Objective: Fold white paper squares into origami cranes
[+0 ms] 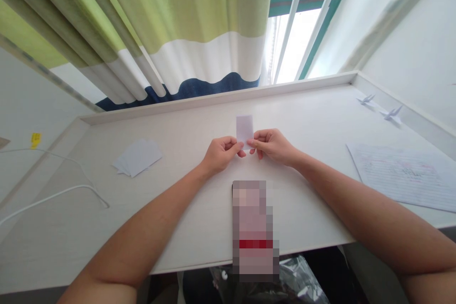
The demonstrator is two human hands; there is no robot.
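Note:
A small white rectangle of paper (244, 128) is held upright above the desk, between my two hands. My left hand (221, 153) pinches its lower left corner between thumb and fingers. At the lower right corner, my right hand (272, 146) grips it the same way, thumb in front and fingers behind. Both thumbs nearly meet along the paper's bottom edge. Whether the sheet is folded in layers cannot be made out. Below the hands lies a phone-shaped object (251, 218) whose surface is blurred into blocks.
Loose white paper sheets (142, 156) lie fanned out at the left of the white desk (185, 209). Two folded paper figures (392, 114) sit at the far right, above a lined, written-on sheet (409, 173). A white cable (71, 187) runs in from the left. Behind the raised rim hangs a curtain (199, 9).

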